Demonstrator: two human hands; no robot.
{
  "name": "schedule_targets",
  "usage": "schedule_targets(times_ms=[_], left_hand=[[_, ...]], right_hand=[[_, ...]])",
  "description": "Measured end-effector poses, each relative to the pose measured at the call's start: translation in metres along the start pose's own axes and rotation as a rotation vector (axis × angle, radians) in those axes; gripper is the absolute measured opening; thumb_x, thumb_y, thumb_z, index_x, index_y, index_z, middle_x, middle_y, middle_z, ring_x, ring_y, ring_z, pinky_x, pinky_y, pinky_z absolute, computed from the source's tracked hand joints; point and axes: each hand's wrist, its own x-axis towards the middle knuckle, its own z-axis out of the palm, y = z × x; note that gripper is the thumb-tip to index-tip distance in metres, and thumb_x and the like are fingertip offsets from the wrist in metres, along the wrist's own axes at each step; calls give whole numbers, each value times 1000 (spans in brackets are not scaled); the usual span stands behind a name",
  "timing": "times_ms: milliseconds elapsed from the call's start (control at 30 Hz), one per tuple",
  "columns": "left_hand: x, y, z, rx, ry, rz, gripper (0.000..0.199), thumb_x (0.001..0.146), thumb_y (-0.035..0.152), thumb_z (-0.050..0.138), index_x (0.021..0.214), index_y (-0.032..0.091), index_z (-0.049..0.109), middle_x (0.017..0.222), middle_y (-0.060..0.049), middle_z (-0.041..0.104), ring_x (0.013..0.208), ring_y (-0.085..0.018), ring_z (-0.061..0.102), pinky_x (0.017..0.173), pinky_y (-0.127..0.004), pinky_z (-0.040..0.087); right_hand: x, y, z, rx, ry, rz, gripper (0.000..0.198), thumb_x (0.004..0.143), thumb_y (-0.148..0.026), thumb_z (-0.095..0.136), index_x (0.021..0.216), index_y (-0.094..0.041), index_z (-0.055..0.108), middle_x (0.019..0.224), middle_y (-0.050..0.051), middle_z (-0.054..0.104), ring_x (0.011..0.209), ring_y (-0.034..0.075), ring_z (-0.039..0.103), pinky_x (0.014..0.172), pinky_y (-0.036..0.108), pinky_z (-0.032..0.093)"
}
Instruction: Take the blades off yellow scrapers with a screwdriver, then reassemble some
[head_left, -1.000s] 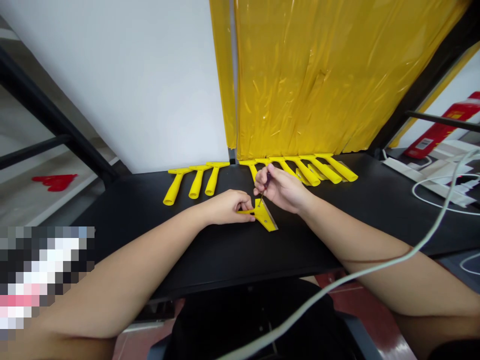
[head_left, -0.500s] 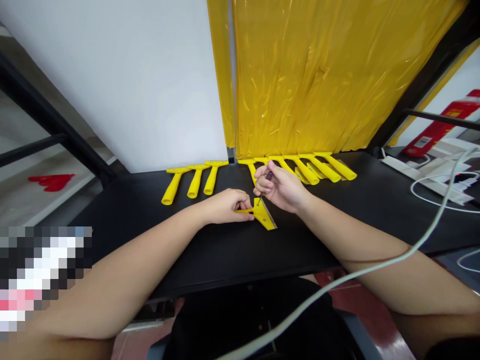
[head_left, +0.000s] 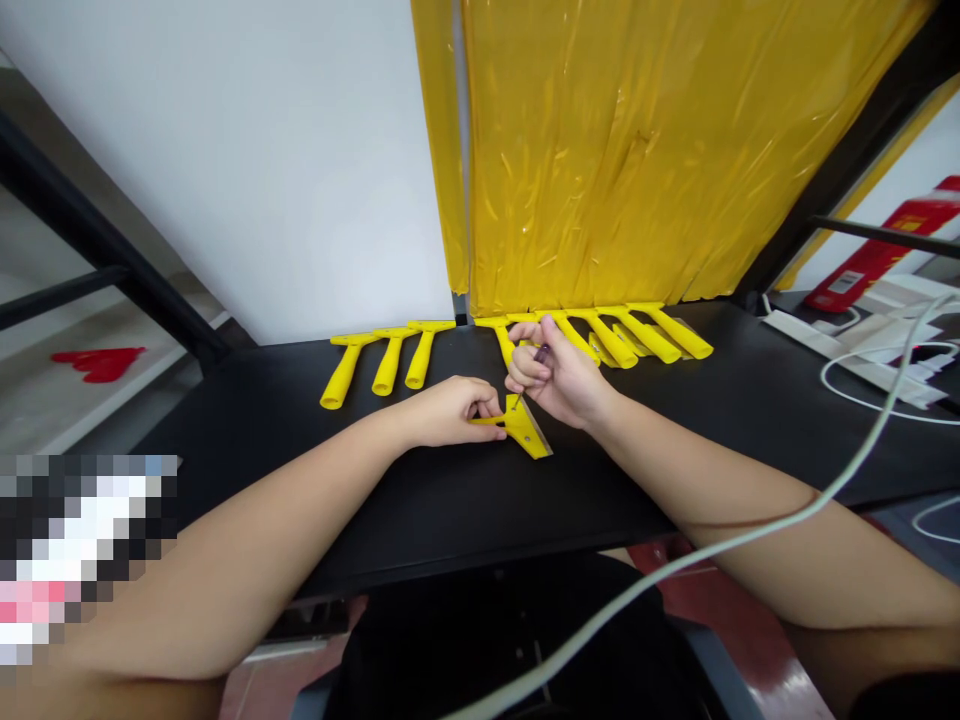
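My left hand (head_left: pixel 461 412) is closed around the handle of a yellow scraper (head_left: pixel 527 428) near the middle of the black table. The scraper's wide head points right, with a metal blade along its edge and a screw in its face. Above it, my right hand (head_left: pixel 559 370) grips a small screwdriver (head_left: pixel 541 354) with a dark handle. The screwdriver's thin shaft reaches down to the upper part of the scraper head. Most of the screwdriver handle is hidden by my fingers.
Three yellow scraper handles (head_left: pixel 386 362) lie at the back left of the black table (head_left: pixel 465 510). Several more yellow scrapers (head_left: pixel 660 335) lie at the back right. A white cable (head_left: pixel 720 545) hangs across my right forearm. Behind stand a white panel (head_left: pixel 247 150) and yellow wrapping (head_left: pixel 637 150).
My right hand has turned slightly on the screwdriver, and its forefinger has shifted. The scraper and my left hand stay almost in place.
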Motion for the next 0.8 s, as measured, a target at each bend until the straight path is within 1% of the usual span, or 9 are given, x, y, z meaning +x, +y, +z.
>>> schedule_targets(times_ms=[100, 167, 233, 333, 400, 533, 600, 667, 800], left_hand=[[0, 0, 0, 2, 3, 0, 29, 84, 42, 81, 81, 17, 67, 84, 0, 65, 67, -11, 53, 61, -25, 41], [0, 0, 0, 5, -2, -10, 28, 84, 42, 81, 82, 17, 68, 85, -1, 65, 67, -11, 54, 61, -25, 41], [0, 0, 0, 7, -6, -13, 27, 84, 42, 81, 83, 17, 69, 84, -1, 65, 67, -12, 54, 61, -25, 42], [0, 0, 0, 10, -2, -5, 28, 84, 42, 81, 82, 17, 68, 83, 0, 65, 66, -11, 54, 62, -25, 42], [0, 0, 0, 7, 3, -1, 29, 84, 43, 81, 82, 17, 68, 83, 0, 64, 66, -11, 54, 62, -25, 42], [0, 1, -1, -7, 1, -9, 29, 84, 44, 81, 83, 17, 68, 84, -1, 65, 66, -12, 54, 62, -25, 43], [0, 1, -1, -5, -4, -16, 29, 84, 44, 81, 83, 17, 68, 85, -1, 66, 66, -12, 54, 62, -25, 43], [0, 0, -1, 3, -8, -13, 29, 84, 44, 81, 83, 17, 69, 85, -1, 66, 67, -12, 54, 62, -25, 42], [1, 1, -1, 11, 2, -6, 29, 84, 44, 81, 85, 17, 69, 84, -1, 65, 66, -11, 54, 61, -25, 42]], right_hand=[[0, -1, 1, 26, 23, -45, 32, 94, -46, 75, 86, -25, 52, 68, -7, 45, 61, 12, 41, 65, 27, 45], [1, -1, 1, 1, 43, -56, 33, 91, -42, 79, 82, -23, 53, 81, -3, 55, 72, 13, 51, 69, 28, 48], [2, -1, 1, -23, 46, -33, 34, 93, -46, 75, 79, -21, 57, 82, -1, 55, 74, 14, 52, 70, 30, 49], [2, -1, 0, -10, -4, 26, 40, 100, -58, 62, 82, -23, 60, 62, -7, 37, 56, 12, 35, 64, 29, 46], [1, 0, 0, 16, -23, 16, 35, 100, -58, 64, 89, -25, 58, 59, -9, 31, 53, 12, 28, 61, 28, 42], [1, -2, 0, 2, 13, -39, 33, 93, -44, 77, 82, -23, 54, 78, -3, 52, 69, 13, 48, 66, 28, 45], [2, -2, 0, -25, 21, -28, 34, 95, -46, 74, 78, -21, 57, 82, 0, 54, 75, 15, 52, 68, 29, 47], [3, -3, -2, -24, 10, 9, 39, 99, -53, 66, 78, -21, 62, 70, -3, 47, 65, 14, 46, 66, 30, 46], [3, -11, -6, 39, -21, 29, 47, 102, -65, 56, 79, -23, 60, 54, -10, 21, 50, 11, 17, 54, 26, 31]])
